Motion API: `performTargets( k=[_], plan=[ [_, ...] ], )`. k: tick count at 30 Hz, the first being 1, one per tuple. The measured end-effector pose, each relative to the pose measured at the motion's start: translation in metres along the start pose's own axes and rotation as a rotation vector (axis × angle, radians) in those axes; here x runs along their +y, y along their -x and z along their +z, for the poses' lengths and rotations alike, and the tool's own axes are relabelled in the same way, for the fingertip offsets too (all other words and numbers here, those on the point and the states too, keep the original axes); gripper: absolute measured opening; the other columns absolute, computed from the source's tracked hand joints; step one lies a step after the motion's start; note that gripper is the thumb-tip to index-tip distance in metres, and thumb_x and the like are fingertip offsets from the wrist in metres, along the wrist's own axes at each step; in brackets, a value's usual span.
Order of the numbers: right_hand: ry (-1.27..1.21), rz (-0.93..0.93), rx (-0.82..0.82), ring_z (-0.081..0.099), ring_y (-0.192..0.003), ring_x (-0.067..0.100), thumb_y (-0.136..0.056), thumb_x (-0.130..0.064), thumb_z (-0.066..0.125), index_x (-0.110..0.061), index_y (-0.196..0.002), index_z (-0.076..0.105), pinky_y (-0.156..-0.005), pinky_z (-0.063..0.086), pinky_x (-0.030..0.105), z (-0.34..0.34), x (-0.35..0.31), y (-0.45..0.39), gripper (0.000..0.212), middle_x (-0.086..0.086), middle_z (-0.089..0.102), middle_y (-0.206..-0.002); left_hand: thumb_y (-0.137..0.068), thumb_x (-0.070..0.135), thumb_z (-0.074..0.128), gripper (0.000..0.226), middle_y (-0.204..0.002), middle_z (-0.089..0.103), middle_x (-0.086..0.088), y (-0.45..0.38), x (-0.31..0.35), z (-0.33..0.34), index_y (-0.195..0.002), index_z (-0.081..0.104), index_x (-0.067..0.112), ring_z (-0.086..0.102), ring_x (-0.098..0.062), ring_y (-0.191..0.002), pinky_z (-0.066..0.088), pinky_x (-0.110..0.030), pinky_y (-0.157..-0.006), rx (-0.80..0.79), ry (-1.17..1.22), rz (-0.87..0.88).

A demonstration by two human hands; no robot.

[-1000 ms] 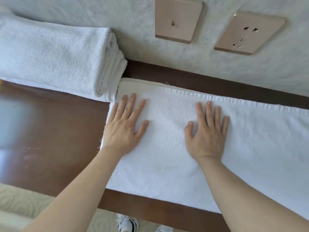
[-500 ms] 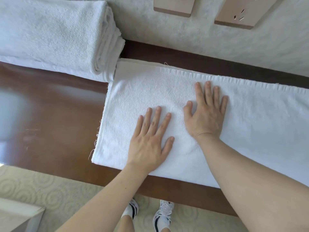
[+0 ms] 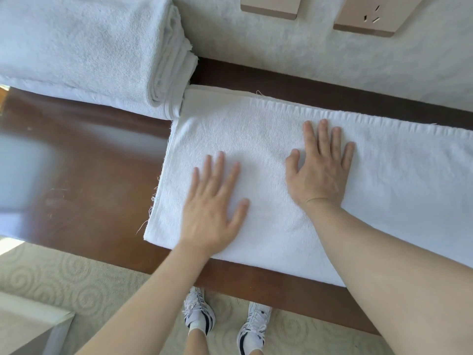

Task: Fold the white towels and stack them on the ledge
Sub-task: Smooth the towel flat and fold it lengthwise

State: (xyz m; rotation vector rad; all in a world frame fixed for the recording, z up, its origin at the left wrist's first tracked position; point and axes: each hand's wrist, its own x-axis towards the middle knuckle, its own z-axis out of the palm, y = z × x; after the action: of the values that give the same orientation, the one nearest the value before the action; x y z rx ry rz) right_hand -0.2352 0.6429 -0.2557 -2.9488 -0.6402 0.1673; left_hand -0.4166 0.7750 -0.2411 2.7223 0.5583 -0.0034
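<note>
Over the last second the left hand (image 3: 213, 203) has slid from the towel's far-left corner toward the near edge and closer to the right hand (image 3: 318, 170), which has barely shifted; this looks like smoothing before the next fold. Both hands lie flat, palms down, fingers spread wide, holding nothing, on the half-folded white towel (image 3: 256, 139) spread along the dark wooden ledge (image 3: 102, 175). Its far-left corner touches the stack of folded towels (image 3: 89, 52) against the wall.

White towel (image 3: 256, 139) spread flat along dark wooden ledge (image 3: 97, 175). Left hand (image 3: 212, 208) and right hand (image 3: 320, 170) pressed palm-down on it, fingers splayed, left one blurred. Stack of folded towels (image 3: 89, 47) touching its far-left corner, against textured wall (image 3: 281, 52) with two wall plates (image 3: 368, 19). White sneakers (image 3: 199, 316) on patterned carpet below.
</note>
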Motion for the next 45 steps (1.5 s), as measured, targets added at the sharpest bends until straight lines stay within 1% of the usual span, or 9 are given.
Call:
performTargets(
  k=[3,8,16,19,22,30,34,40,45],
  plan=[
    [-0.020,0.015,0.003,-0.001,-0.156,0.023,-0.097,-0.050,0.015,-0.030,-0.161,0.013,-0.125,-0.002,0.051,-0.001,-0.001,-0.001,0.067,-0.001,0.007,-0.170,-0.099,0.059,0.035,0.072,-0.169,0.010,-0.005,-0.012,0.041,0.023,-0.160,0.021,0.024,0.000,-0.023,-0.156,0.003,-0.044,-0.126,-0.034,0.022,0.149],
    [-0.026,0.007,0.014,0.000,-0.156,0.023,-0.098,-0.040,0.010,-0.030,-0.161,0.015,-0.125,-0.001,0.052,-0.002,-0.002,0.000,0.064,-0.001,0.008,-0.169,-0.102,0.060,0.029,0.067,-0.169,0.007,0.002,-0.027,0.029,0.030,-0.161,0.013,0.031,-0.001,-0.020,-0.156,0.007,-0.045,-0.126,-0.039,-0.141,0.116],
    [-0.020,-0.001,0.003,-0.002,-0.156,0.023,-0.097,-0.040,0.005,-0.029,-0.161,0.012,-0.125,-0.002,0.052,-0.001,-0.001,0.001,0.066,-0.001,0.005,-0.169,-0.102,0.057,0.017,0.064,-0.169,0.001,0.003,-0.054,-0.035,-0.004,-0.161,0.005,0.034,-0.008,-0.018,-0.155,-0.008,-0.040,-0.125,0.002,-0.158,-0.182],
    [-0.026,-0.002,0.000,-0.004,-0.156,0.022,-0.099,-0.041,0.005,-0.029,-0.161,0.011,-0.125,-0.003,0.052,-0.001,-0.001,0.000,0.064,-0.002,0.004,-0.169,-0.103,0.054,0.020,0.065,-0.169,0.000,0.000,-0.064,-0.018,-0.004,-0.162,0.009,0.027,-0.009,-0.021,-0.155,-0.008,-0.041,-0.125,-0.032,-0.136,-0.007],
    [-0.035,0.001,0.008,-0.004,-0.156,0.021,-0.101,-0.040,0.006,-0.029,-0.161,0.010,-0.125,-0.003,0.051,-0.001,-0.001,0.001,0.062,-0.003,0.003,-0.169,-0.103,0.055,0.021,0.063,-0.169,0.000,0.002,-0.079,-0.007,0.002,-0.161,0.007,0.033,-0.008,-0.020,-0.155,-0.002,-0.042,-0.126,-0.102,-0.153,0.202],
    [-0.027,-0.002,0.000,-0.003,-0.156,0.021,-0.099,-0.040,0.004,-0.029,-0.161,0.011,-0.124,-0.003,0.053,-0.001,-0.001,0.001,0.063,-0.004,0.004,-0.169,-0.102,0.059,0.018,0.066,-0.169,0.001,0.003,-0.112,-0.055,-0.017,-0.161,0.006,0.032,-0.004,-0.014,-0.155,-0.004,-0.033,-0.124,-0.001,-0.162,-0.160],
    [-0.023,0.002,-0.010,-0.004,-0.156,0.021,-0.098,-0.041,0.003,-0.028,-0.161,0.010,-0.124,-0.005,0.053,-0.001,-0.002,0.001,0.064,-0.004,0.003,-0.169,-0.103,0.053,0.018,0.068,-0.169,-0.001,-0.002,-0.106,-0.030,-0.017,-0.162,0.007,0.022,-0.009,-0.019,-0.155,-0.013,-0.029,-0.122,0.008,-0.040,-0.123],
    [-0.029,0.002,-0.024,-0.007,-0.156,0.020,-0.097,-0.043,0.000,-0.030,-0.161,0.009,-0.124,-0.005,0.053,0.000,0.000,-0.001,0.066,-0.005,0.001,-0.169,-0.106,0.049,0.020,0.061,-0.169,0.003,-0.003,-0.063,0.043,0.020,-0.161,0.013,0.026,-0.004,-0.022,-0.156,0.006,-0.044,-0.126,-0.106,-0.097,0.207],
    [-0.038,0.003,0.001,-0.002,-0.156,0.023,-0.098,-0.040,0.005,-0.028,-0.161,0.011,-0.124,-0.002,0.055,0.001,0.000,0.000,0.064,-0.003,0.005,-0.169,-0.104,0.053,0.014,0.060,-0.169,-0.005,0.007,-0.059,0.014,0.015,-0.160,-0.001,0.037,-0.010,-0.017,-0.155,-0.005,-0.040,-0.125,-0.066,-0.175,0.050]
  ],
)
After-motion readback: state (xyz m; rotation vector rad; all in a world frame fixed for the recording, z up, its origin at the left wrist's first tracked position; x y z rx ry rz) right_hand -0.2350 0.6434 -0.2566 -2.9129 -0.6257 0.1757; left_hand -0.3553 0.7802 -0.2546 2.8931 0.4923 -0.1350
